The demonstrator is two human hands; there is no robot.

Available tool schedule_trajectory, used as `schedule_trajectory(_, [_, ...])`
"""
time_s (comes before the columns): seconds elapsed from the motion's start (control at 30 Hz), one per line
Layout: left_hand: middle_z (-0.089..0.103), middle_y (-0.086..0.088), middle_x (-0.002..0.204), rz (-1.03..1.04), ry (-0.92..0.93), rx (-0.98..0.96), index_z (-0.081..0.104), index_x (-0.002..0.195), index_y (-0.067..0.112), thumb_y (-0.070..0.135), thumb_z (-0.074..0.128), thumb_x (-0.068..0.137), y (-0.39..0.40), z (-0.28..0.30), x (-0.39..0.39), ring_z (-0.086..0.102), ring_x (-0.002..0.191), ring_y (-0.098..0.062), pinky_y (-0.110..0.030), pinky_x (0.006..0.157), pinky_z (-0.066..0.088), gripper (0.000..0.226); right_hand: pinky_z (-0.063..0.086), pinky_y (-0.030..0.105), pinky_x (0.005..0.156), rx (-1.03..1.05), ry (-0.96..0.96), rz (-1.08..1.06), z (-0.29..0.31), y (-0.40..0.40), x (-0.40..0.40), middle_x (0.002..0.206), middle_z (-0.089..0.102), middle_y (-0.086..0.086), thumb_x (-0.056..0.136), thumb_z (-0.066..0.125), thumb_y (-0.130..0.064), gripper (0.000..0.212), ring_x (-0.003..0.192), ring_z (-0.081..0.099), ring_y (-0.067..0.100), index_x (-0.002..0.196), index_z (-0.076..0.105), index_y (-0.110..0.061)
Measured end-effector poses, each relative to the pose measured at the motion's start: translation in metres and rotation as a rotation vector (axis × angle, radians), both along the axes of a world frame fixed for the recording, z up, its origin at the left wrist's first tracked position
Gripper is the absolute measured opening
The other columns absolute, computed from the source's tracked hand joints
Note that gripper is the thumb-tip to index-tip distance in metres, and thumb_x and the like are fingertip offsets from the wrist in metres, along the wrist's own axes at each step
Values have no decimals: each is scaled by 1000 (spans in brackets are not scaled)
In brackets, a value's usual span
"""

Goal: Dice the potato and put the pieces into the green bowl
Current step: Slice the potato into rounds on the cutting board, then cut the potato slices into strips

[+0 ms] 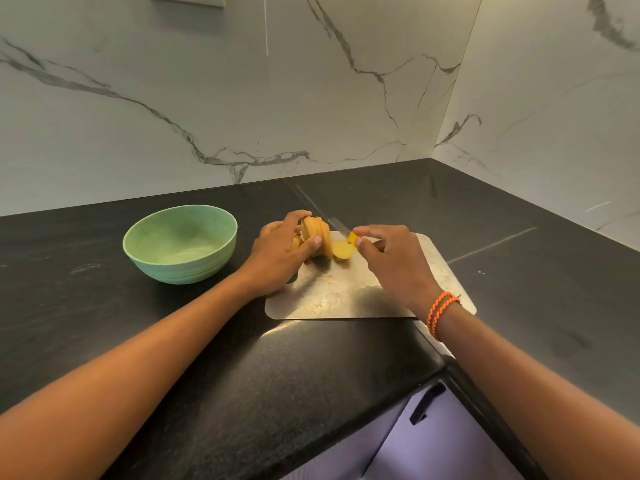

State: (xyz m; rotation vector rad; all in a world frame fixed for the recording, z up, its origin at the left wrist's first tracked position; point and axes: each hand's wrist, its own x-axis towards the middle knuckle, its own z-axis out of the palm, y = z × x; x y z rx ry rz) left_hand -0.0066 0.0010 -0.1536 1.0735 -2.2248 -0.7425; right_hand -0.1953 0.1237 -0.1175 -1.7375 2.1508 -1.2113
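Potato [316,237], sliced into rounds, stands on edge on the cutting board [346,289], left hand [280,254] fingers curled around it. Right hand [391,258] grips a yellow-handled knife [351,237], blade pointing to 11 o'clock. One slice [343,250] lies flat between them. Green bowl [180,249] sits on the worktop [242,358] at 9 o'clock.

White marble-look wall panels [214,98] with grey veins fill the upper frame and meet in a corner at the upper right. A pale plate [187,0] sits on the wall at the top edge, left of centre. Below runs a black speckled bench [485,209] with a thin seam at right. At the lower right, lilac cupboard fronts [450,441] carry a dark handle [427,403].
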Motion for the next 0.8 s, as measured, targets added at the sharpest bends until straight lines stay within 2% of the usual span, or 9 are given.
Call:
schedule_trajectory(0.1, [51, -3, 152, -36, 29, 21, 33, 155, 32, 50, 54, 106, 5, 0, -3, 49, 137, -22, -46, 112, 42, 56, 58, 41, 91, -14, 31, -8, -14, 3, 2, 120, 74, -2, 101, 60, -32, 32, 98, 68, 15, 130, 71, -22])
schedule_trajectory(0.17, [48, 0, 154, -36, 40, 21, 33, 155, 31, 47, 55, 106, 6, 2, -2, 49, 137, -19, -41, 111, 41, 56, 58, 43, 92, -13, 66, 12, -20, 3, 8, 123, 72, -4, 101, 59, -37, 36, 104, 66, 16, 133, 68, -24])
schedule_trajectory(0.3, [49, 0, 149, -77, 93, 29, 34, 155, 39, 27, 49, 108, 6, 5, 2, 49, 134, -18, -40, 110, 40, 51, 59, 42, 88, -29, 122, 32, -20, 0, 14, 120, 74, -3, 102, 56, -41, 40, 104, 67, 17, 138, 64, -25])
schedule_trajectory(0.37, [48, 3, 147, -92, 103, -4, 46, 150, 41, 18, 43, 105, 6, 6, 3, 45, 134, -12, -40, 113, 39, 51, 59, 41, 88, -30, 126, 23, -17, 0, 10, 118, 74, -2, 102, 57, -40, 39, 102, 67, 17, 137, 65, -25])
schedule_trajectory(0.47, [42, 4, 152, -81, 81, -33, 59, 142, 32, 12, 40, 107, 5, 4, 4, 37, 141, -6, -32, 115, 31, 45, 58, 43, 88, -18, 122, 0, -13, 2, 1, 116, 75, -2, 102, 58, -37, 36, 101, 67, 17, 135, 66, -25])
schedule_trajectory(0.57, [39, 3, 155, -73, 68, -37, 59, 144, 30, 13, 40, 109, 5, 4, 4, 34, 143, -7, -35, 119, 30, 43, 58, 39, 85, -25, 87, -15, -10, 7, -12, 106, 76, -5, 102, 58, -34, 33, 87, 67, 11, 132, 69, -24])
schedule_trajectory(0.67, [32, 5, 165, -85, 70, -38, 55, 148, 35, 34, 46, 109, 5, 3, 4, 28, 152, -15, -45, 123, 28, 40, 59, 35, 76, -18, 68, -21, -8, 15, -25, 90, 75, -9, 103, 58, -31, 31, 72, 67, 9, 130, 71, -23])
schedule_trajectory(0.73, [31, 5, 167, -68, 9, -157, 53, 150, 38, 44, 54, 106, 7, 4, 3, 25, 155, -21, -52, 124, 26, 44, 59, 37, 77, -9, 72, -19, -9, 23, -31, 93, 76, -8, 103, 58, -32, 31, 75, 69, 10, 130, 70, -25])
schedule_trajectory(0.8, [36, 5, 166, -54, -50, -327, 54, 149, 35, 41, 60, 104, 10, 9, 1, 27, 155, -21, -57, 126, 24, 46, 57, 33, 78, 22, 102, -27, -11, 31, -37, 97, 76, -7, 103, 58, -35, 31, 80, 68, 8, 129, 70, -26])
